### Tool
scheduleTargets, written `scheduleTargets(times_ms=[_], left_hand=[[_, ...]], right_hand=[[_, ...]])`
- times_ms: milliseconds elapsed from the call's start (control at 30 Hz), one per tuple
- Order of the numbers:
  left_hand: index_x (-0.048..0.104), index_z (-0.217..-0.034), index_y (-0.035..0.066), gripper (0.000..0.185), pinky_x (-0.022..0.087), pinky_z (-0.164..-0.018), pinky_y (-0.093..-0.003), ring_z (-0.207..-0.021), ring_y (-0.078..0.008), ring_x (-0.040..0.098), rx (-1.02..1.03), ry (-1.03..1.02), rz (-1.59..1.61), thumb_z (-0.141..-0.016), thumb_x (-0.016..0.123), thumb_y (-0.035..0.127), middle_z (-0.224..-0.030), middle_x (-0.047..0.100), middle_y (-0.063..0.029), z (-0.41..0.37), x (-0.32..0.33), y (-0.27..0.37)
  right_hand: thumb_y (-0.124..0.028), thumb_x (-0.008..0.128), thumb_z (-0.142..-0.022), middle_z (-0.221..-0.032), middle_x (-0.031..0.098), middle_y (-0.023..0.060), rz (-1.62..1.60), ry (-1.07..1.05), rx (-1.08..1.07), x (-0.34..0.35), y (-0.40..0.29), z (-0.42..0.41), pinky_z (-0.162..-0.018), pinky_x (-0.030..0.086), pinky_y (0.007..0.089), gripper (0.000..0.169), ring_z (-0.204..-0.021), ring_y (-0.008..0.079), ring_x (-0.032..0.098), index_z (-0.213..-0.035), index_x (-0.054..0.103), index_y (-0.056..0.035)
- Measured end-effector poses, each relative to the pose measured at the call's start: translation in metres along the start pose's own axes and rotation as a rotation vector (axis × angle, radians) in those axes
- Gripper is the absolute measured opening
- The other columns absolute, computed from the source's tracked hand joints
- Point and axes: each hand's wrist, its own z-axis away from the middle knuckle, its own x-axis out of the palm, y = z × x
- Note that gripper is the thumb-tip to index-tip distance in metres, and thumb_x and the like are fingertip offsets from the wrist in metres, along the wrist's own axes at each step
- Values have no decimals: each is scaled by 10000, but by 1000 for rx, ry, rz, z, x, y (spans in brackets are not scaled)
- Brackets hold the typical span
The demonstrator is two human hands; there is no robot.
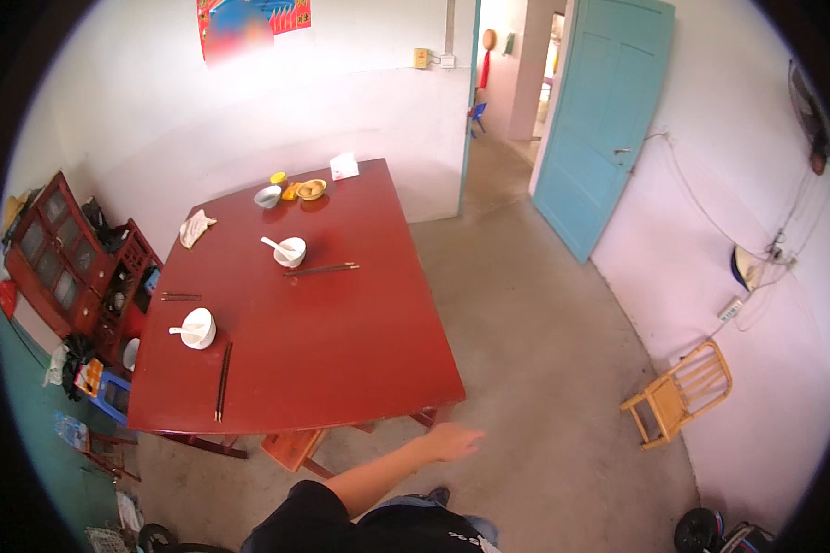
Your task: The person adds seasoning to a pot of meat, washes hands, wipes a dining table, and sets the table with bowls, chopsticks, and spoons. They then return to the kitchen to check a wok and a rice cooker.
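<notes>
My left hand [453,442], slightly blurred, reaches out past the near right corner of a dark red table [360,332]; nothing shows in it and its fingers look partly spread. My right hand is out of view. On the table, a white bowl with a white spoon [198,328] sits at the left, with a pair of dark chopsticks [223,380] beside it and another pair [181,296] behind it. Near the middle stands a second white bowl with a spoon [290,253], chopsticks [321,269] lying at its right. A crumpled cloth [196,229] lies near the left edge.
Toward the wall are a grey-white bowl [268,197], a basket of round brown items [311,189] and a tissue pack [344,166]. A wooden stool [292,448] is partly under the table. A bamboo chair [671,401] stands right, an open blue door [595,131] behind, a wooden cabinet [62,256] left.
</notes>
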Motion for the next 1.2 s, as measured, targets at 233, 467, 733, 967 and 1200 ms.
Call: scheduleTargets(times_ms=[233,467,733,967,1200], left_hand=[[539,-1143,122,294,468,-683,-429,-856,-307,606,46,-99,231,-871,552,234,-902,639,-116,-218,-53,29],[542,-1138,135,302,479,-721,-438,-860,-311,611,-230,75,26,-855,571,235,-905,647,-110,-357,-89,-69],[584,-1117,153,291,502,-709,-421,-820,-318,634,-502,343,277,-851,575,268,-869,671,-104,-482,-179,-163],[599,-1093,170,281,504,-742,-415,-852,-312,630,-824,302,47,-829,590,269,-867,670,-89,-541,-286,-350],[586,-1062,145,252,506,-698,-418,-826,-297,629,-442,317,-97,-833,600,246,-825,654,-79,-812,-478,-447]], right_hand=[[-181,593,-783,-603,618,87,388,-95,158,99,-142,-182,-535,485,318,157,-572,182,606,-786,660,-39],[-152,609,-754,-570,613,82,792,-89,169,123,-328,-420,-510,482,309,141,-523,179,600,-710,655,-27],[-118,628,-721,-532,606,78,1779,-176,-480,174,-595,-796,-481,478,299,147,-467,175,593,-622,650,-12],[-192,649,-732,-651,668,84,884,-349,-551,549,-710,-860,-593,520,359,170,-571,190,641,-754,705,-33],[-199,571,-850,-646,608,52,1411,-408,-360,581,-697,-926,-529,446,339,183,-564,167,544,-811,689,-65]])
